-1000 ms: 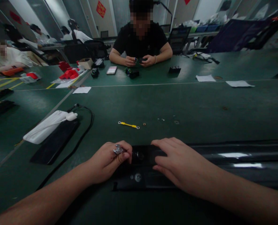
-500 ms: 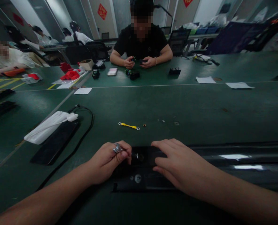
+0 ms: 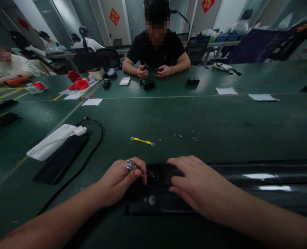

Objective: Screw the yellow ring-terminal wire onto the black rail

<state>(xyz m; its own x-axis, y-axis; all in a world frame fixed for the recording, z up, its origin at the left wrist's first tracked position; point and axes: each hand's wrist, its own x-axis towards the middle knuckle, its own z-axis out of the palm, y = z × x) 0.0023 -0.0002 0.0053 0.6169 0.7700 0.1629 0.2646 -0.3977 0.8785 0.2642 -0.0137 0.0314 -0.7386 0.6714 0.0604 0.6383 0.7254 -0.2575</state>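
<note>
My left hand is closed around a small metal wrench, whose silver open jaw sticks up above my fingers. The other end is largely hidden and points toward a dark round recess on a long glossy black panel. A round metal fastener shows on the panel, nearer to me. My right hand rests on the panel with fingers spread, holding nothing. Beyond the hands lie a yellow wire with ring terminals and a small brass-coloured nut.
At left are a white wrapped power bank-like block, a black phone-like slab and a black cable. A person sits opposite, handling small black parts. Paper slips and red pieces lie farther back.
The view has tilted very slightly, so everything sits a little lower. Both hands keep their places at the panel, and the wrench stays in my left hand.
</note>
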